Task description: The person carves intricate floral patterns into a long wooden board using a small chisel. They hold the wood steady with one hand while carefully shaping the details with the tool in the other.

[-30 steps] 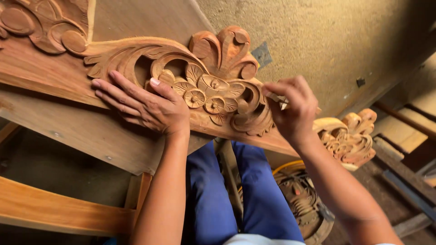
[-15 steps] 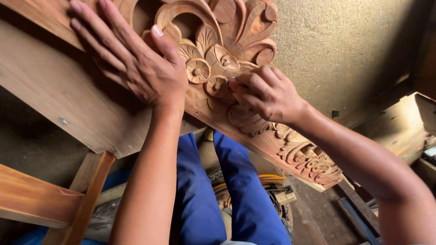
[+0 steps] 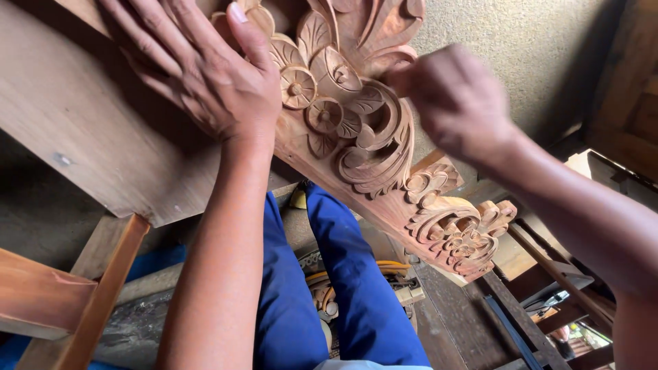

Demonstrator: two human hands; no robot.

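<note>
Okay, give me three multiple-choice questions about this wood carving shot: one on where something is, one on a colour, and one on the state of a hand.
1. Where does the left hand rest?
A. flat on the brown floral-carved wooden panel
B. on the knee
C. on the floor

2. What colour are the trousers below the panel?
A. black
B. blue
C. white

3. How is the right hand held?
A. spread flat
B. hanging away from the panel
C. bunched up at the carving

Answers: 1 A, its palm and fingers lie on the panel beside the carved flowers. 2 B, both legs show bright blue cloth. 3 C, its fingers are curled together against the leaf carving, blurred.
</note>
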